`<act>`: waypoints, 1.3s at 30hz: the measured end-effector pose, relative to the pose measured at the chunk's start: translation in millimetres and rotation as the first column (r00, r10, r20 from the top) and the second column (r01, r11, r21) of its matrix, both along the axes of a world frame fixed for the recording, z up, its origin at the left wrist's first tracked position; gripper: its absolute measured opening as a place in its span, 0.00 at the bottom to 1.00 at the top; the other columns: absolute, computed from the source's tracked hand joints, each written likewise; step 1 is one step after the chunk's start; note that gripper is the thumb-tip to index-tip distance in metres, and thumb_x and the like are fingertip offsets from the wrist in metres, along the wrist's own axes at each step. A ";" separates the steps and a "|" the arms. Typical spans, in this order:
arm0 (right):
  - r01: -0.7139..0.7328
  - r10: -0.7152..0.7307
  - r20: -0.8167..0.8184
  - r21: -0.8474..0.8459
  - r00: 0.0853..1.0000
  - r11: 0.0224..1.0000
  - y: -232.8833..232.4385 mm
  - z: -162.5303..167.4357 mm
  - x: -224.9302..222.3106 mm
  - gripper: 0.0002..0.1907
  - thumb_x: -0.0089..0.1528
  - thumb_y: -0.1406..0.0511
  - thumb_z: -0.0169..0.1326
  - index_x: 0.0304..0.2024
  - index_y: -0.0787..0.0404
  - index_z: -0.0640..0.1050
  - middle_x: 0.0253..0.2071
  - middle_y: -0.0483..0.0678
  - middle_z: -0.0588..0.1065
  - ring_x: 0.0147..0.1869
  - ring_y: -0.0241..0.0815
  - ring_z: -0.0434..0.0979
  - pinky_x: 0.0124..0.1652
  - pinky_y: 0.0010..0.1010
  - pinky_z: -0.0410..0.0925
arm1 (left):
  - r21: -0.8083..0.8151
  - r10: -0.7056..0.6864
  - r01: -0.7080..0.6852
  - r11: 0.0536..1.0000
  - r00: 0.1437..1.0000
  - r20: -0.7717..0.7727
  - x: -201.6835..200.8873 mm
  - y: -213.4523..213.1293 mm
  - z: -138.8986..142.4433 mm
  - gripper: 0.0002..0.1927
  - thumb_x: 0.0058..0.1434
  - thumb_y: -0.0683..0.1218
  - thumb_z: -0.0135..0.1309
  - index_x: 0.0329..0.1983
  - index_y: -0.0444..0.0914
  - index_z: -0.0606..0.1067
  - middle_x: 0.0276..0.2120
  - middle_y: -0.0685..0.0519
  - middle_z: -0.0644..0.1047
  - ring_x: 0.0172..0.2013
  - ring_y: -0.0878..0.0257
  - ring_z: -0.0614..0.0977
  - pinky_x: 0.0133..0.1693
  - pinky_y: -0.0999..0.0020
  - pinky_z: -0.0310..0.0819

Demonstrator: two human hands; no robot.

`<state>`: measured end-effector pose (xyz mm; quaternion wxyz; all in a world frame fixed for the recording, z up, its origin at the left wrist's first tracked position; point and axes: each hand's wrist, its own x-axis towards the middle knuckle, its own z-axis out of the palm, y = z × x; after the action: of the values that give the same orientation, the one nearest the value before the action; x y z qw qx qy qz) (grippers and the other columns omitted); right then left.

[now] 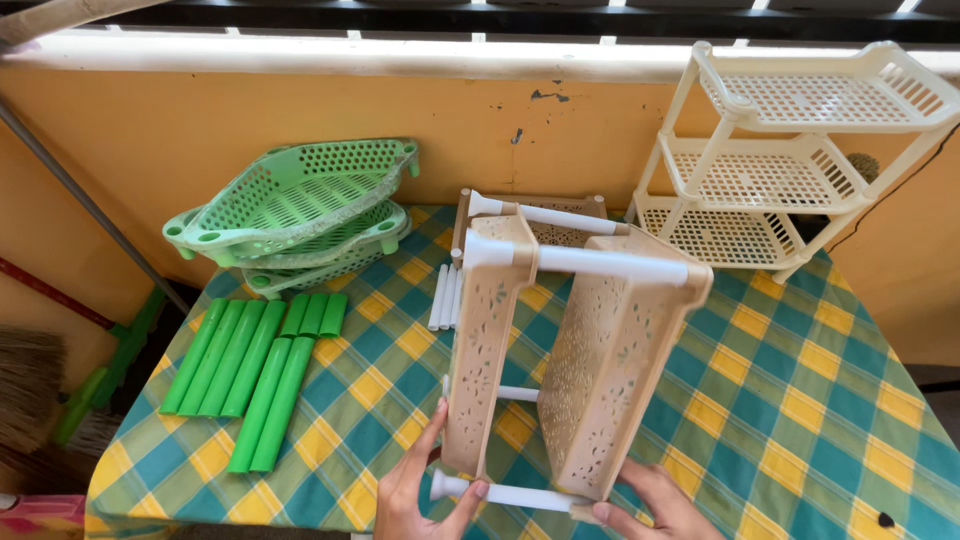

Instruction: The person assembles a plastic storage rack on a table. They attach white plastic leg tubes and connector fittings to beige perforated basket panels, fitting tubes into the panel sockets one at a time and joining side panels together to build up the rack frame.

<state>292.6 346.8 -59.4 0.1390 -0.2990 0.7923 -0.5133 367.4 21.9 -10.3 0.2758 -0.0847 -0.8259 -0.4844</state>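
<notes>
Beige plastic, that's what the fingers close on: left hand (415,495) at bottom centre of frame has thumb and fingers pinched round a white tube (500,493) at the low end of a half-built rack (560,350), thumb up along the edge of the nearer tray. Right hand (655,505), bottom centre-right, fingers curled under the other end of that tube and the second tray's corner; grip partly hidden, so can't tell how tight.

Rack = 2 beige trays w/ small cut-out pattern, tipped on edge, joined by white tubes at top, middle & bottom. It's held just above the checked green, yellow & teal tablecloth (800,400), centre of frame.

Behind it, more loose white tubes (445,295) lie on the cloth. Upper left: stack of green perforated trays (300,200); below them, left of centre, a row of green tubes (250,365). Upper right: finished cream 3-shelf rack (790,150) against an orange wall (200,130). No labels or packaging seen.
</notes>
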 end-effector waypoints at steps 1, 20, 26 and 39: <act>-0.016 0.016 0.022 -0.016 1.000 1.000 1.5 4.7 1.9 0.26 0.60 0.65 0.62 0.60 0.66 0.74 0.56 0.56 0.81 0.63 0.51 0.77 0.61 0.40 0.68 | -0.003 0.002 -0.002 1.000 1.000 -0.008 1.2 1.6 4.3 0.45 0.49 0.46 0.70 0.69 0.30 0.64 0.57 0.34 0.78 0.55 0.45 0.84 0.52 0.56 0.81; 0.256 -0.244 0.273 -0.008 0.930 0.967 42.4 34.6 17.1 0.35 0.61 0.62 0.58 0.69 0.65 0.67 0.54 0.57 0.70 0.64 0.50 0.74 0.63 0.39 0.64 | -0.201 0.059 -0.037 0.979 0.993 0.103 -3.7 24.0 43.2 0.43 0.50 0.55 0.68 0.65 0.30 0.69 0.38 0.38 0.85 0.38 0.50 0.90 0.41 0.60 0.83; 0.301 -0.255 0.365 -0.075 0.896 0.951 31.5 50.2 4.4 0.32 0.62 0.61 0.53 0.69 0.66 0.69 0.53 0.56 0.73 0.60 0.46 0.77 0.58 0.37 0.67 | -0.203 0.095 -0.056 0.978 0.978 0.186 -18.6 34.4 52.9 0.37 0.54 0.56 0.63 0.64 0.33 0.72 0.26 0.42 0.84 0.28 0.52 0.89 0.32 0.60 0.81; 0.223 -0.172 0.189 -0.298 0.967 0.928 17.5 53.9 -9.7 0.29 0.69 0.52 0.46 0.56 0.72 0.76 0.42 0.54 0.83 0.47 0.40 0.80 0.50 0.29 0.71 | -0.309 0.245 -0.156 0.938 0.929 0.276 -41.4 46.2 73.3 0.35 0.52 0.57 0.62 0.63 0.42 0.75 0.37 0.42 0.83 0.37 0.48 0.86 0.39 0.57 0.78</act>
<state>282.9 364.3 -5.5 0.0997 -0.1941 0.7122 -0.6673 326.1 68.1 63.0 0.1764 0.0397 -0.9236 -0.3381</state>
